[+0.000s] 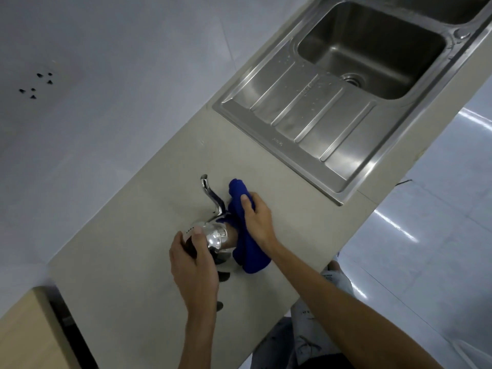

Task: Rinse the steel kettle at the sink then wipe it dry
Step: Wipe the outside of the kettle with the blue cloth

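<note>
The shiny steel kettle [215, 237] stands on the beige counter [138, 235], its curved spout [211, 195] pointing away from me. My left hand [193, 265] grips the kettle's top and dark handle from the near side, covering much of it. My right hand [257, 217] holds a blue cloth [249, 249] pressed against the kettle's right side; one end of the cloth sticks up beyond my fingers.
A steel sink [372, 54] with a ribbed draining board [306, 115] is set into the counter at the upper right, with droplets on it. A white wall lies to the left, a wooden cabinet [24, 336] at the lower left, glossy floor tiles on the right.
</note>
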